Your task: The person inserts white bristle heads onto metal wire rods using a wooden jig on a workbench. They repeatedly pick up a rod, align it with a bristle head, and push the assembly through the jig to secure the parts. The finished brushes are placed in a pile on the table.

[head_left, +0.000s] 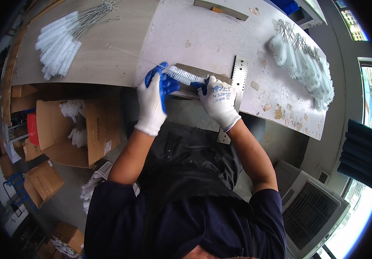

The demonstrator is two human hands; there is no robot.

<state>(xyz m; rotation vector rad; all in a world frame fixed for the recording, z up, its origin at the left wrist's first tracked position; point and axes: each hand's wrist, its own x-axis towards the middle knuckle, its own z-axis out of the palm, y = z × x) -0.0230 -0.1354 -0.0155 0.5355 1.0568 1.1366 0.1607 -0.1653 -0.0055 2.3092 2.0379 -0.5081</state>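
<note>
A brush with white bristles and a thin wire handle (180, 74) is held between my two gloved hands, over the table's front edge. My left hand (155, 97), in a white glove with blue coated fingers, is closed at the wire side of the bristles; its fingers are slightly blurred. The wire runs out past it to the upper left. My right hand (218, 98), gloved alike, pinches the other end of the bristles and hides that tip. Just behind the brush lies a grey metal bar (207, 74), partly covered by my right hand.
A perforated metal strip (240, 69) stands right of my hands. Brushes with wire handles lie in piles at the far left (61, 47) and right (300, 64) of the table. An open cardboard box (102, 134) with white brushes stands below left. A grey bar (227, 11) lies at the back.
</note>
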